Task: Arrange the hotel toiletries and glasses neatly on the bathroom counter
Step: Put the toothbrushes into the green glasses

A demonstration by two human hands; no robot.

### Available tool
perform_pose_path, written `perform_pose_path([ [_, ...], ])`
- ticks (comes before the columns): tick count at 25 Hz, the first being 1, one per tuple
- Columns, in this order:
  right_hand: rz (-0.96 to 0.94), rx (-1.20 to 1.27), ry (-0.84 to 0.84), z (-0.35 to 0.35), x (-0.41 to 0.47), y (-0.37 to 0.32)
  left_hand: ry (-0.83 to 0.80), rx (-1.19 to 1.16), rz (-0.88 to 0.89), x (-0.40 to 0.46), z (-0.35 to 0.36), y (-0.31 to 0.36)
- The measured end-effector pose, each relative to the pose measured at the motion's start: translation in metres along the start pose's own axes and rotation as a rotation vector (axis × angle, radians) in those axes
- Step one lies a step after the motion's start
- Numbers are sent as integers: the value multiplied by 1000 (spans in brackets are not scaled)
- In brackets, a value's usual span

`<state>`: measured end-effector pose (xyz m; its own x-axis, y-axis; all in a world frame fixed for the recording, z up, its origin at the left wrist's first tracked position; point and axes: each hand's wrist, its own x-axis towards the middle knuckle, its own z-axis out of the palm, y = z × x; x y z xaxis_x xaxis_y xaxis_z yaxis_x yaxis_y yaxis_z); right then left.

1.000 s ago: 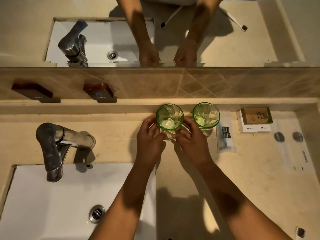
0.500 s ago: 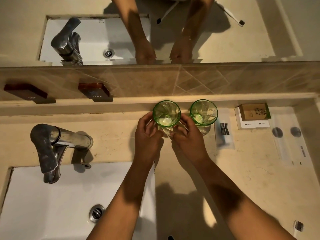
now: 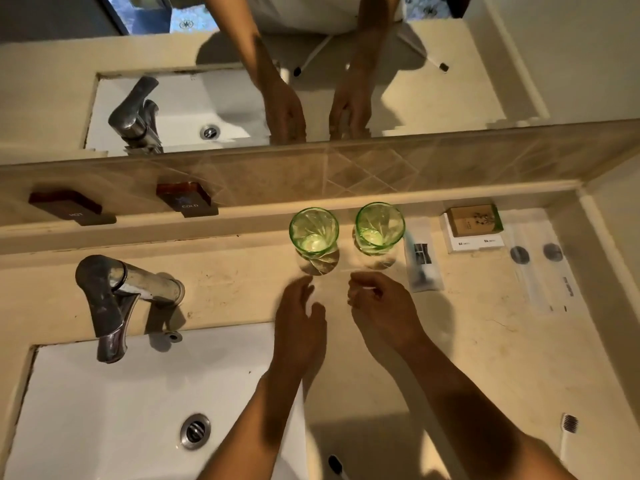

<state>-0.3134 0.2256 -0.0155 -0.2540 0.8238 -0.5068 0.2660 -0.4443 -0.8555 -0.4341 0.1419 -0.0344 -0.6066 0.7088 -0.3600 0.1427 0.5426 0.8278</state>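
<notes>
Two green-tinted glasses stand upright side by side at the back of the beige counter (image 3: 485, 358), the left glass (image 3: 314, 233) and the right glass (image 3: 379, 227). My left hand (image 3: 299, 318) hovers just in front of the left glass, fingers loosely apart, holding nothing. My right hand (image 3: 382, 306) sits in front of the right glass, fingers curled but empty. To the right lie a clear sachet (image 3: 423, 259), a small brown soap box (image 3: 473, 220) on a white pack, and a long clear wrapped pack (image 3: 540, 271).
A chrome tap (image 3: 114, 299) overhangs the white sink (image 3: 104, 410) at the left. A raised ledge and mirror run along the back, with hot and cold labels (image 3: 187, 202). A toothbrush head (image 3: 569, 423) lies at the front right.
Both hands let go of the left glass and drew back toward me. The glasses stay standing side by side. The camera view shifted slightly.
</notes>
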Motion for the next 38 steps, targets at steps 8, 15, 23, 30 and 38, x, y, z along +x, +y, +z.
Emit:
perform_pose_path([
  [8, -137, -591, 402, -169, -84, 62, -302, 733, 195, -29, 32, -4],
  [15, 135, -664, 750, -265, -139, 136, -337, 936, 334, -84, 83, -7],
  [23, -35, -760, 552, -270, -150, 174, -446, 1042, 306, -85, 80, -15],
  [30, 142, -555, 264, -246, -124, 118, -405, 1002, 291, -94, 80, -13],
  [38, -100, -56, 78, -155, -40, -29, -21, 969, 192, -43, 55, -27],
])
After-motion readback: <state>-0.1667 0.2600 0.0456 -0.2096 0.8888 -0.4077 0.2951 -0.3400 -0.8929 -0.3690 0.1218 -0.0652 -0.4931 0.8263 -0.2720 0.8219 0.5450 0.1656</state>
